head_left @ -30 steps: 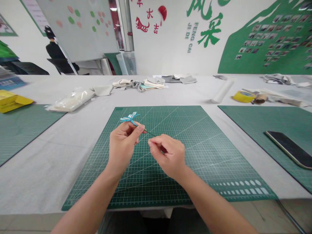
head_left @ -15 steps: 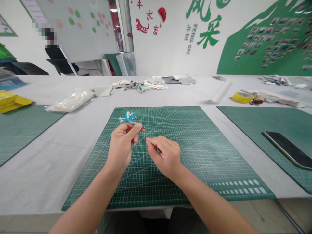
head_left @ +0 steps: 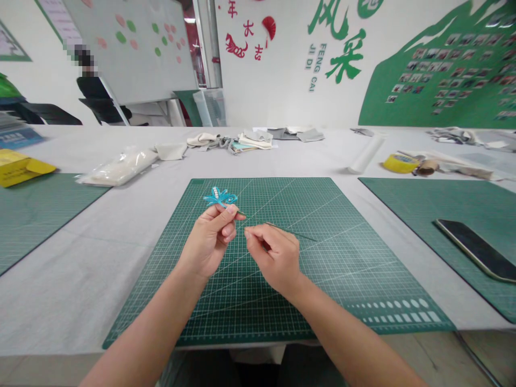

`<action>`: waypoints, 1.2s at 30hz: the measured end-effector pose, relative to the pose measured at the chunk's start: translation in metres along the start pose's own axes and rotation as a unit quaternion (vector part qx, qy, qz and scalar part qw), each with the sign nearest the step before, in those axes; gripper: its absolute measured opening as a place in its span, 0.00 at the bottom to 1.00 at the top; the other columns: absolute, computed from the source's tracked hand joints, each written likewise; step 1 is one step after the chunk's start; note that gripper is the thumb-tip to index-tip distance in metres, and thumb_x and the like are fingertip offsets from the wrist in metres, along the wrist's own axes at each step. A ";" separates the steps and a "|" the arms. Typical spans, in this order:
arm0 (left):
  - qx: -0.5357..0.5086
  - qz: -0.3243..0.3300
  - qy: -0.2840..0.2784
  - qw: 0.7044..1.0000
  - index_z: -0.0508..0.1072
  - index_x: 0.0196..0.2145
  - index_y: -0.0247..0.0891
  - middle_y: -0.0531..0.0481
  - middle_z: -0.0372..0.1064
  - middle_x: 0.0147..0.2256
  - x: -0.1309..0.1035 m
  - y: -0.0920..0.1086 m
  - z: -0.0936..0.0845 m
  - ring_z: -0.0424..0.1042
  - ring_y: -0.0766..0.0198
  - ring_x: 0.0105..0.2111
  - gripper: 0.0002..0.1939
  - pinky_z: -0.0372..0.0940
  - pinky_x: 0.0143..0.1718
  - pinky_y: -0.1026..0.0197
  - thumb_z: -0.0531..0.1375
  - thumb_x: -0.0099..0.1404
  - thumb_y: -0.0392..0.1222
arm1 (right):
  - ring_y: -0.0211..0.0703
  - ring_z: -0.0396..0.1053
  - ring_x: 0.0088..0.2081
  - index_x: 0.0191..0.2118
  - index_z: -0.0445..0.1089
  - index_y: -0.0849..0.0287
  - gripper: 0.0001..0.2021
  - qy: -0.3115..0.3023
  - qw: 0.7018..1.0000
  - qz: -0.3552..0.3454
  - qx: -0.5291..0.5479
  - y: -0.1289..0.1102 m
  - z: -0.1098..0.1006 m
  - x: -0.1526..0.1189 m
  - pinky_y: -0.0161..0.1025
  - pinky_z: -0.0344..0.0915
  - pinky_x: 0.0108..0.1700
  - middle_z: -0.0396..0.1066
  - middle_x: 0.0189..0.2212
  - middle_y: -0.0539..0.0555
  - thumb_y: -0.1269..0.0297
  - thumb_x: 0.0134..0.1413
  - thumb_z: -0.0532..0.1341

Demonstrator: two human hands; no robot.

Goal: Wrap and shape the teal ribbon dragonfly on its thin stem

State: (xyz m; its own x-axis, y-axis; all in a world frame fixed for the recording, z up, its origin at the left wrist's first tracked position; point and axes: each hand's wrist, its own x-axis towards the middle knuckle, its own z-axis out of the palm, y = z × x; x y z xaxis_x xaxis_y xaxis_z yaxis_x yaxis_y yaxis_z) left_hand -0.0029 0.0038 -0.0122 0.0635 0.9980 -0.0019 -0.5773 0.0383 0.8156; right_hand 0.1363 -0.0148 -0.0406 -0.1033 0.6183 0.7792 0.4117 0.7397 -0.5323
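A blue looped flower (head_left: 220, 197) with white beads stands tilted above my left hand (head_left: 213, 231). Thumb and fingers of that hand pinch its stem just below the petals. A short green length of stem (head_left: 242, 214) shows past the fingertips. Close by on the right, my right hand (head_left: 274, 250) is closed with thumb and forefinger together; whatever they pinch is too small to make out. Behind its knuckles a thin dark wire (head_left: 300, 235) slants out to the right, roughly in line with the stem. Both hands are over a green cutting mat (head_left: 338, 274).
On the right, a phone (head_left: 479, 248) lies on another green mat (head_left: 403, 196). Yellow tape (head_left: 400, 163) sits behind it. A clear plastic bag (head_left: 121, 166), a yellow packet (head_left: 22, 167) and cloth scraps (head_left: 252, 138) lie farther back. A person (head_left: 94, 91) sits at far left.
My left hand has shifted slightly right with the flower, whose petals now face a different way. The right hand has moved only a little, and the dark wire behind it shows more clearly.
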 end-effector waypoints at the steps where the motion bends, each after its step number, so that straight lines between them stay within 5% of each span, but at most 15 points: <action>1: -0.008 -0.005 -0.004 1.000 0.71 0.26 0.31 0.51 0.72 0.25 0.000 0.000 0.000 0.55 0.81 0.16 0.09 0.53 0.16 0.76 0.68 0.55 0.36 | 0.33 0.61 0.22 0.29 0.68 0.59 0.07 0.002 1.000 -0.005 -0.001 0.000 0.000 0.000 0.32 0.59 0.28 0.65 0.20 0.46 0.73 0.58 0.57; 12: -0.082 -0.070 -0.044 0.993 0.70 0.26 0.31 0.54 0.68 0.25 0.001 0.002 -0.001 0.55 0.82 0.16 0.08 0.54 0.16 0.78 0.67 0.55 0.33 | 0.33 0.61 0.23 0.27 0.69 0.59 0.08 -0.005 0.996 0.079 0.048 -0.002 -0.001 0.002 0.33 0.58 0.27 0.65 0.21 0.47 0.72 0.57 0.59; 23: 0.085 -0.025 -0.094 0.992 0.70 0.28 0.33 0.54 0.67 0.26 -0.003 0.008 0.001 0.57 0.78 0.17 0.07 0.57 0.18 0.74 0.64 0.61 0.36 | 0.32 0.60 0.22 0.30 0.72 0.59 0.06 0.033 0.984 0.151 0.089 -0.002 -0.008 0.009 0.32 0.58 0.26 0.66 0.21 0.46 0.70 0.57 0.60; 36: 0.289 0.099 -0.064 0.950 0.71 0.30 0.36 0.57 0.66 0.22 -0.005 0.010 -0.002 0.62 0.74 0.19 0.05 0.59 0.24 0.68 0.61 0.64 0.39 | 0.31 0.61 0.22 0.30 0.71 0.59 0.05 0.030 0.986 0.149 0.072 0.000 -0.016 0.013 0.32 0.59 0.26 0.67 0.21 0.46 0.69 0.57 0.60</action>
State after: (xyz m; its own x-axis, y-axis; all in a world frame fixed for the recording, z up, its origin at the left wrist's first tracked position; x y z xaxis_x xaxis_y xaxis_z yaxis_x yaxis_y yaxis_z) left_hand -0.0105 -0.0005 -0.0055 0.1209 0.9667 0.2254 -0.0473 -0.2212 0.9741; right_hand 0.1495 -0.0111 -0.0252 0.0585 0.8003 0.5967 0.2817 0.5602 -0.7790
